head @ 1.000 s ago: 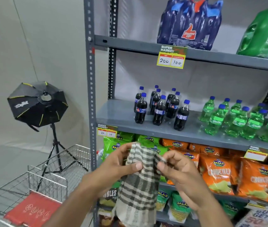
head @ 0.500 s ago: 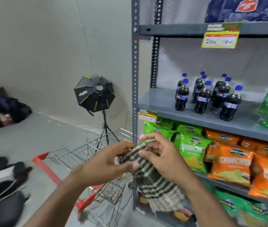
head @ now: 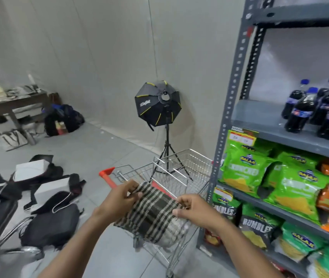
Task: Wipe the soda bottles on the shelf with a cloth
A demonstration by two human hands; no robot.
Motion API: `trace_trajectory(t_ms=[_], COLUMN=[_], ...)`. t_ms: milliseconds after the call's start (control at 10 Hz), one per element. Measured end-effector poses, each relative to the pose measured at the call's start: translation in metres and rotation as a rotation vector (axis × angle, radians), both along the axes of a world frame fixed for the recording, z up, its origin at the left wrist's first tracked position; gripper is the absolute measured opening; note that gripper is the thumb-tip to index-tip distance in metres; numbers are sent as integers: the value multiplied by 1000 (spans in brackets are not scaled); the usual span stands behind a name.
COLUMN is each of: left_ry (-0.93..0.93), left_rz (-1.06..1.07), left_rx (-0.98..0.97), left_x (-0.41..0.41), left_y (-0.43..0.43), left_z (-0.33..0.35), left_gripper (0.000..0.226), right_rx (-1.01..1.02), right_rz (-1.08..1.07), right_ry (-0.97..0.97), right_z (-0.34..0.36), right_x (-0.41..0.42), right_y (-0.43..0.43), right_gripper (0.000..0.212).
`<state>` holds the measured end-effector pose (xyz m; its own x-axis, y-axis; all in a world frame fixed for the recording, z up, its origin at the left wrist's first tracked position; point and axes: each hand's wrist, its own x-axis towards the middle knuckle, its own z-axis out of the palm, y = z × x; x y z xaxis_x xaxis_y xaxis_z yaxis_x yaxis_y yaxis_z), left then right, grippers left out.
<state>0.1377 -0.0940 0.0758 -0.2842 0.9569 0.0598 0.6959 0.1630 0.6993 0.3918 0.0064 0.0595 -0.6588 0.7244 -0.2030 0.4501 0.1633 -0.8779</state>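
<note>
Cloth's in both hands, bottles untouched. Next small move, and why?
Probably turn right and lift the cloth toward the dark soda bottles. Both the left hand and right hand grip it over the cart, well below and left of the bottles on the shelf.

Head view, angled down, shelf (head: 280,125) rightward

The black chip bags (head: 257,227) on the lower shelf read "RUMBLES" in pale block letters, once on the upper bag and again on the one in front. The green chip bags (head: 245,167) carry a round blue-and-yellow badge reading "BALAJI"; the larger word beneath it is too blurred to make out. The black softbox (head: 156,105) bears a small white logo, "Digitek". The yellow price tag (head: 241,135) on the shelf edge has print too blurred to read.
</note>
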Motion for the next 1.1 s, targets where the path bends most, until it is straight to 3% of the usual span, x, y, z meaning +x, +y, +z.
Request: trace_trajectory(t_ms=[100,300,400,500,600,800,900,1000,1100], left_ry=[118,279,281,283,289,397,396,402,402], left_rz=[72,12,-52,-89,-85,-89,-90,-84,-89], left_rx=[-98,-286,-335,-357,-307,-301,-299,-275,-241], left_x=[-49,-124,-138,-146,-146,-146,-144,-141,-134], left_y=[10,56,75,88,98,109,107,104,104], left_z=[-36,-95,-114,-133,-143,-148,-147,-147,-143], left_gripper=[10,15,19,24,29,34,39,41,41], right_rx=[-7,35,42,92,106,59,38,38,60], right_rz=[-49,-208,-287,-309,-319,-256,-264,-268,-292], right_ry=[-69,-270,-327,-409,-473,-518,-503,-471,-383], right_z=[-32,-102,-127,-138,-148,-158,-159,-154,-148], right_x=[-62,-162,-179,-190,-194,-191,-187,-186,-185], right_y=[3,10,18,25,33,43,43,39,38], right_gripper=[15,36,25,31,53,45,20,37,39])
